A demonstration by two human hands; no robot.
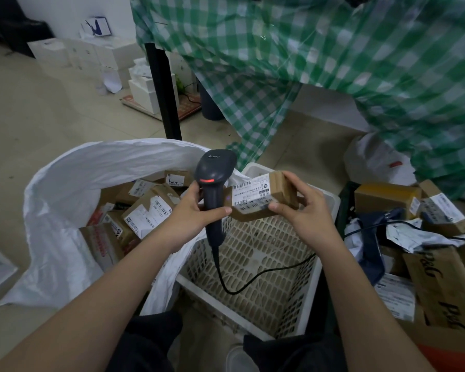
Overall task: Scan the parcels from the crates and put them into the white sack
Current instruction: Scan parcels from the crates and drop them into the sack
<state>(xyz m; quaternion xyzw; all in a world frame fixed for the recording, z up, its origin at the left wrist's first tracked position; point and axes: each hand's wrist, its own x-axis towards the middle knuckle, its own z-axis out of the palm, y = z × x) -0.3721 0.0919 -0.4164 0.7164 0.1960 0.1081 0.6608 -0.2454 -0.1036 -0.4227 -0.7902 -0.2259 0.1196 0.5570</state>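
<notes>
Left of the empty white crate (324,208) gapes the white sack (65,200), already holding parcels. Above the crate the right hand (306,210) pinches a small brown parcel (263,196); the left hand (191,208) grips the scanner (212,181) — its cable (253,280) could snag the crate rim, or a loose pinch could drop the parcel short.

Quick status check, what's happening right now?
Left hand grips scanner. Right hand holds parcel above white crate. Sack open, nothing blocking.

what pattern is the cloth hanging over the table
Green and white check, under a clear plastic film, on the tablecloth; the head view shows it.
</notes>
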